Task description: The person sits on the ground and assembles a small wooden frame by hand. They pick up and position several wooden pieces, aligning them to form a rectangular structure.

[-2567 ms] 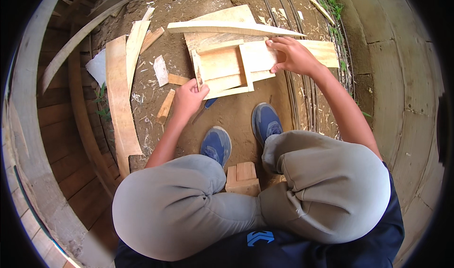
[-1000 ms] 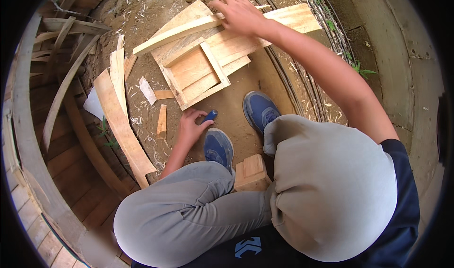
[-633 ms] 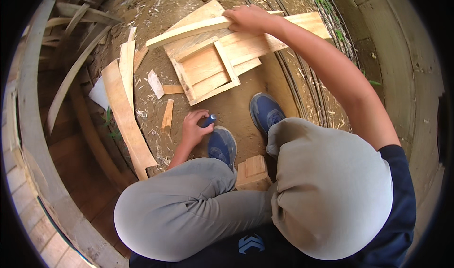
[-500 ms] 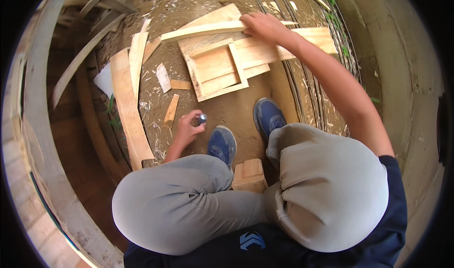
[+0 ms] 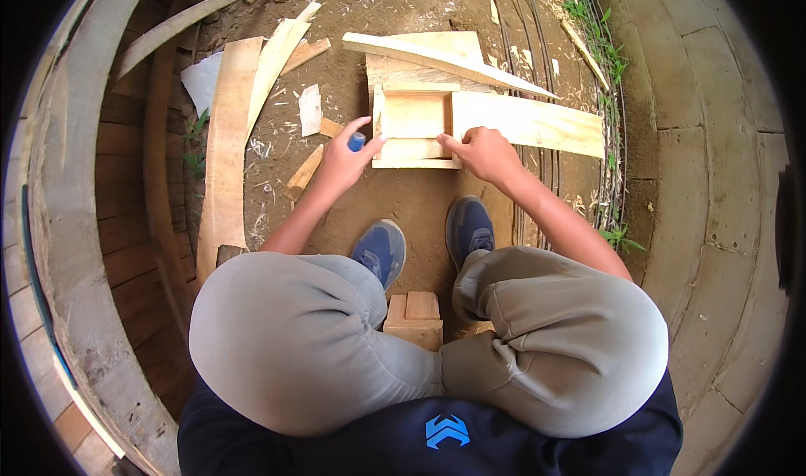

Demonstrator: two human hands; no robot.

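A shallow rectangular wooden frame lies squared up in front of me, with board showing inside it. My left hand is at its left side, thumb tip against the edge. A small blue cylinder is tucked in that hand; its exact kind I cannot make out. At the frame's right side, my right hand grips the near corner area between thumb and curled fingers. A wide pale plank runs out to the right from the frame. Beyond it, a long wooden strip rests slanted over a wider board.
Long offcuts lie at the left beside a timber-edged recess. Small wood pieces and shavings litter the dirt. Thin dark rods run along the right, before a plank surface. A wooden block sits between my legs.
My right hand has let go of the long strip and come down to the frame. My left hand has moved forward to the frame with the blue cylinder. The frame now sits straighter.
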